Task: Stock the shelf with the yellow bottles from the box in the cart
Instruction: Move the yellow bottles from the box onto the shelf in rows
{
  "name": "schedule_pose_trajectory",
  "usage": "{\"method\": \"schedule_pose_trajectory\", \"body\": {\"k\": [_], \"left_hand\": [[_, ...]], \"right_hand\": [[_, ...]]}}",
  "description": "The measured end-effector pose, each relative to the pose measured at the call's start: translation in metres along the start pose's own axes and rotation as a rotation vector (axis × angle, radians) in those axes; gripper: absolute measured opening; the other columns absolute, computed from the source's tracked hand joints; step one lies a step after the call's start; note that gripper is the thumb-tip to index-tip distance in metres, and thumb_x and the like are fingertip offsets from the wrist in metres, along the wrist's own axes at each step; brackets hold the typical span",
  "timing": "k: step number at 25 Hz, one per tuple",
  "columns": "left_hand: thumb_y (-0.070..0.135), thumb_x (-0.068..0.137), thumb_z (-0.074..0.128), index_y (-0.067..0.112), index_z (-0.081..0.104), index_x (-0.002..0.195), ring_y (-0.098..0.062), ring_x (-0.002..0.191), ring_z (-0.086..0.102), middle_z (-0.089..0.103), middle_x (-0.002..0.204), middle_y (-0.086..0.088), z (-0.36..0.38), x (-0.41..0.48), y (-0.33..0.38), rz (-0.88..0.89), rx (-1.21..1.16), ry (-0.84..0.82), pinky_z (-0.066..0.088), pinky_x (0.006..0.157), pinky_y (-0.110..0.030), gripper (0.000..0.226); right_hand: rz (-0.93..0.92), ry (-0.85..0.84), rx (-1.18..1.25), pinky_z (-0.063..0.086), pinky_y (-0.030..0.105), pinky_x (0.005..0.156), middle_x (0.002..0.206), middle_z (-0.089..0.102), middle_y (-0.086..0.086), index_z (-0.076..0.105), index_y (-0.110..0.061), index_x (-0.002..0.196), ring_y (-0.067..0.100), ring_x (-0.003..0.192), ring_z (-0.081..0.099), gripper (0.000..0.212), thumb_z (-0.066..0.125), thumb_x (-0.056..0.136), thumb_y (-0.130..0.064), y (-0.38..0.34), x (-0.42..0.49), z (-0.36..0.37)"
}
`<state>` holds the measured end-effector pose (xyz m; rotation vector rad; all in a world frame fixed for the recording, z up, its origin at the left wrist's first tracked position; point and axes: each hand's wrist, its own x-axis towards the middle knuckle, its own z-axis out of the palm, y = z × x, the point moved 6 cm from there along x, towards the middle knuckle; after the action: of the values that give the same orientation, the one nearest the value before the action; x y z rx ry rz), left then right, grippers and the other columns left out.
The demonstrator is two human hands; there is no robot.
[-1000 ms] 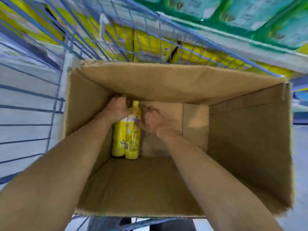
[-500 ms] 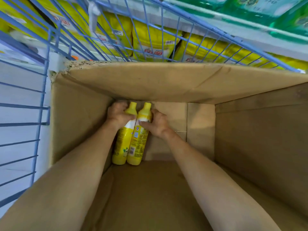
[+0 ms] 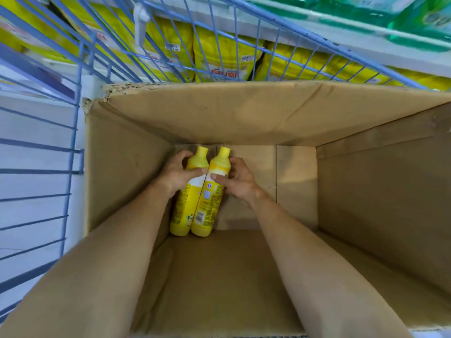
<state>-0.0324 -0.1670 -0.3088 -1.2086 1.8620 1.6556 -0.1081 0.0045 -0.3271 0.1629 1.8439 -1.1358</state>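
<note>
Two yellow bottles stand side by side, touching, at the far left corner of the box (image 3: 244,118), their bases on the cardboard floor and their caps tipped toward the far wall. The left hand (image 3: 177,173) wraps the shoulder of the left bottle (image 3: 181,211), thumb across its front and fingers curled behind the neck just under the cap. The right hand (image 3: 238,178) grips the right bottle (image 3: 207,203) at about the same height, thumb lying on the label and fingers curled round the far side. Both forearms reach down into the box from its near edge. The box sits inside the cart (image 3: 73,152), whose blue wire walls rise at its left and far sides. Beyond the wire, a shelf (image 3: 317,32) carries yellow packs (image 3: 219,54) below and green packs (image 3: 415,18) above; these are blurred.
</note>
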Motion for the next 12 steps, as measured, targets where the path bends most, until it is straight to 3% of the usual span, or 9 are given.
{"method": "schedule_pose_trajectory", "body": {"k": [2,4,7,10,12], "left_hand": [[0.006,0.083,0.080,0.013,0.055,0.128,-0.004,0.079,0.061,0.064,0.102,-0.002,-0.003,-0.018,0.009,0.041,-0.058,-0.003,0.053,0.060,-0.011,0.052],[0.003,0.082,0.079,0.008,0.055,0.130,-0.008,0.080,0.064,0.067,0.103,-0.008,-0.007,-0.046,0.032,0.088,-0.105,-0.017,0.055,0.062,-0.013,0.054],[0.008,0.081,0.081,0.011,0.055,0.130,-0.018,0.087,0.068,0.071,0.101,-0.011,-0.014,-0.091,0.083,0.122,-0.152,-0.099,0.056,0.060,-0.019,0.055],[0.010,0.080,0.083,0.016,0.056,0.126,-0.011,0.077,0.069,0.073,0.095,-0.008,-0.020,-0.148,0.167,0.242,-0.133,-0.173,0.052,0.056,-0.018,0.053],[0.011,0.081,0.083,0.015,0.055,0.128,-0.012,0.082,0.072,0.074,0.101,-0.009,-0.025,-0.188,0.225,0.331,-0.112,-0.223,0.057,0.064,-0.024,0.055]], "right_hand": [[-0.051,-0.033,-0.012,0.061,0.033,0.076,0.109,0.067,0.004,0.045,-0.011,0.131,0.020,0.098,0.069,0.063,0.083,0.081,-0.003,-0.009,-0.014,-0.010],[-0.132,-0.044,-0.035,0.058,0.021,0.068,0.103,0.066,0.000,0.048,-0.016,0.126,0.013,0.088,0.067,0.058,0.081,0.081,0.002,-0.035,-0.040,-0.025],[-0.192,-0.043,-0.068,0.054,0.016,0.071,0.102,0.067,0.000,0.051,-0.014,0.123,0.011,0.087,0.066,0.056,0.084,0.078,-0.002,-0.086,-0.086,-0.056],[-0.295,0.041,-0.095,0.059,0.036,0.087,0.116,0.071,0.010,0.055,-0.008,0.133,0.023,0.107,0.068,0.083,0.094,0.063,-0.030,-0.156,-0.154,-0.099],[-0.352,0.071,-0.092,0.058,0.047,0.094,0.120,0.071,0.014,0.055,-0.008,0.136,0.024,0.110,0.068,0.078,0.094,0.069,-0.019,-0.199,-0.200,-0.126]]}}
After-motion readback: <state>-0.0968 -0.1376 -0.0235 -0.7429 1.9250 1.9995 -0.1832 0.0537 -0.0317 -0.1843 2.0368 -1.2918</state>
